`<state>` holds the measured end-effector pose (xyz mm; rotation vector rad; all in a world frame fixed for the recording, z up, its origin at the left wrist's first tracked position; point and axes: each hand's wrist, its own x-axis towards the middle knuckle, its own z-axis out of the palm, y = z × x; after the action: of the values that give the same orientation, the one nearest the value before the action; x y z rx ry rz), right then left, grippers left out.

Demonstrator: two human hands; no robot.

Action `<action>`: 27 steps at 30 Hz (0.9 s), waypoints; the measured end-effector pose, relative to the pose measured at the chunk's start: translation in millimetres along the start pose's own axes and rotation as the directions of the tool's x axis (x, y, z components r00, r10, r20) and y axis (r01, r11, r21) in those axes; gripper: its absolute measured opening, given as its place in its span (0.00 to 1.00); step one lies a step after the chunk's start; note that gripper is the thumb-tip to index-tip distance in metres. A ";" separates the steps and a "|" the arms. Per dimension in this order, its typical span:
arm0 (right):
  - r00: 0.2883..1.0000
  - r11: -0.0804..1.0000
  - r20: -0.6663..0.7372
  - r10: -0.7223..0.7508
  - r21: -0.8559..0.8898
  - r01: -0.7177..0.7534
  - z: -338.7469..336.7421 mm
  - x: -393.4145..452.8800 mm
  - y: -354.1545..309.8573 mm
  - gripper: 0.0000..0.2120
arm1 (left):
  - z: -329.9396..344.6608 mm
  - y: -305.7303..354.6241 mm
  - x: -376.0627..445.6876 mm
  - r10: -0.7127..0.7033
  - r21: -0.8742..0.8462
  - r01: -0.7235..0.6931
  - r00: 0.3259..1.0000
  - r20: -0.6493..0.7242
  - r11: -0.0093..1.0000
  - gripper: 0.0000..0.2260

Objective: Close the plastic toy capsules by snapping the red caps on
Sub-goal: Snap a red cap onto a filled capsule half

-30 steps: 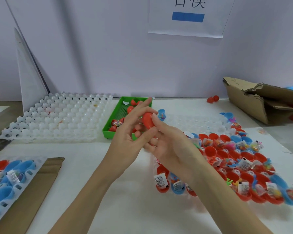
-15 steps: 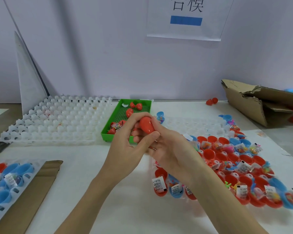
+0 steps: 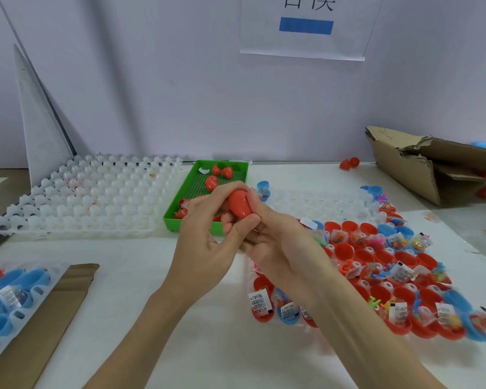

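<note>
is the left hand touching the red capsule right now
Touching. The head view shows the left hand with its thumb pressed against the red capsule.

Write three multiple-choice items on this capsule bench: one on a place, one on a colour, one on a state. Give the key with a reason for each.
1. Where is the green tray?
A. Right of the white grid tray
B. Inside the cardboard box
C. On the brown cardboard sheet

2. What colour is the capsule in the hands?
A. Blue
B. Red
C. White

3. How is that capsule held?
A. Lying loose on the table
B. In the right hand alone
C. Gripped by the left hand and the right hand

Key: 1 A, it sits beside the grid tray's right edge. 2 B, the shell between the fingers is red. 3 C, fingers of both hands curl round it above the table.
</note>
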<state>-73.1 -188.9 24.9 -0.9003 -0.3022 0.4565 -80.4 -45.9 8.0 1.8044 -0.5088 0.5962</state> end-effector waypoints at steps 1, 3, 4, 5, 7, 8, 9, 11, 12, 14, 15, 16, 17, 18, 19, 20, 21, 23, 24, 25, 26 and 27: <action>1.000 1.000 -0.010 0.000 -0.003 0.000 -0.2 0.2 -0.9 0.18 | 0.1 -0.4 0.6 -0.014 -0.025 0.014 0.999 0.030 1.000 0.14; 1.000 1.000 -0.009 0.019 -0.003 -0.019 -0.5 -0.4 -4.5 0.18 | 0.5 -1.2 1.2 -0.030 -0.056 0.034 0.996 0.080 0.998 0.15; 1.000 1.000 0.000 0.030 0.003 -0.030 -1.0 -1.2 -6.6 0.18 | 1.2 -1.8 1.2 -0.028 -0.061 0.033 0.995 0.095 0.998 0.15; 0.999 0.999 0.007 0.039 0.012 -0.039 -1.5 -2.1 -8.3 0.18 | 2.3 -2.2 0.9 -0.024 -0.065 0.030 0.995 0.099 0.997 0.16; 0.999 0.998 0.012 0.050 0.028 -0.050 -1.8 -3.3 -10.5 0.18 | 4.0 -2.8 0.3 -0.023 -0.077 0.029 0.997 0.077 0.997 0.19; 0.999 0.998 0.006 0.053 0.032 -0.053 -1.4 -3.6 -10.7 0.19 | 4.1 -2.8 0.2 -0.024 -0.079 0.029 0.998 0.058 0.996 0.19; 0.999 0.998 -0.007 0.053 0.034 -0.052 -1.4 -3.6 -10.6 0.19 | 3.7 -3.1 0.5 -0.023 -0.074 0.026 0.999 0.041 0.997 0.18; 0.998 0.998 -0.044 0.046 0.047 -0.044 -2.1 -2.8 -10.0 0.19 | 2.1 -4.9 1.4 -0.021 -0.046 0.023 0.999 0.029 0.999 0.14; 0.998 0.998 -0.060 0.037 0.044 -0.034 -2.6 -2.7 -9.7 0.18 | 1.5 -5.9 1.9 -0.022 -0.028 0.023 0.999 0.034 0.999 0.13; 0.996 1.000 -0.090 0.006 0.004 -0.006 -4.3 -2.4 -8.1 0.16 | 1.6 -8.6 2.6 -0.003 0.011 0.003 0.999 0.053 1.000 0.13; 0.995 1.000 -0.104 -0.006 -0.017 0.004 -5.2 -1.9 -7.0 0.15 | 2.2 -10.1 3.0 0.016 0.030 -0.017 0.998 0.065 0.999 0.13; 0.993 0.999 -0.115 -0.015 -0.033 0.012 -6.1 -1.8 -6.3 0.14 | 2.7 -11.2 3.4 0.032 0.045 -0.035 0.997 0.076 0.998 0.14; 0.992 0.999 -0.120 -0.025 -0.046 0.019 -7.1 -1.9 -6.0 0.13 | 2.6 -12.3 4.0 0.040 0.051 -0.044 0.996 0.085 0.998 0.14; 0.992 0.998 -0.123 -0.034 -0.056 0.027 -8.3 -1.9 -6.2 0.13 | 2.2 -13.4 4.7 0.038 0.047 -0.042 0.995 0.093 0.998 0.14; 0.991 0.997 -0.128 -0.040 -0.064 0.032 -9.0 -1.8 -6.8 0.13 | 1.2 -14.8 5.5 0.026 0.042 -0.030 0.995 0.098 0.999 0.15; 0.990 0.997 -0.134 -0.041 -0.073 0.032 -8.3 -1.9 -8.0 0.13 | 0.2 -16.2 5.9 0.006 0.047 -0.010 0.995 0.099 0.999 0.15; 0.989 0.995 -0.144 -0.042 -0.095 0.029 -7.1 -2.5 -8.7 0.14 | -0.5 -17.4 5.5 -0.021 0.060 0.015 0.995 0.100 0.998 0.15; 0.981 0.984 -0.184 -0.060 -0.178 0.027 -6.6 -2.9 -10.6 0.14 | -0.3 -18.1 3.9 -0.072 0.070 0.064 0.991 0.115 0.995 0.21; 0.972 0.977 -0.222 -0.073 -0.214 0.024 -6.9 -3.1 -11.6 0.14 | 0.4 -18.1 2.7 -0.092 0.064 0.084 0.987 0.130 0.994 0.24; 0.960 0.970 -0.269 -0.083 -0.243 0.016 -8.3 -2.6 -13.5 0.14 | 1.4 -18.2 2.5 -0.107 0.059 0.099 0.985 0.139 0.993 0.26; 0.946 0.965 -0.313 -0.086 -0.264 0.000 -9.6 -2.4 -16.5 0.14 | 2.0 -18.3 2.1 -0.117 0.058 0.110 0.984 0.137 0.992 0.27; 0.933 0.964 -0.350 -0.077 -0.264 -0.019 -10.8 -1.4 -21.5 0.14 | 2.0 -19.0 2.3 -0.128 0.059 0.121 0.984 0.122 0.991 0.28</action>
<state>-64.2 -208.5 35.9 -1.2175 -0.0399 0.2178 -66.7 -42.4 -5.0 1.9153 -0.4649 0.4147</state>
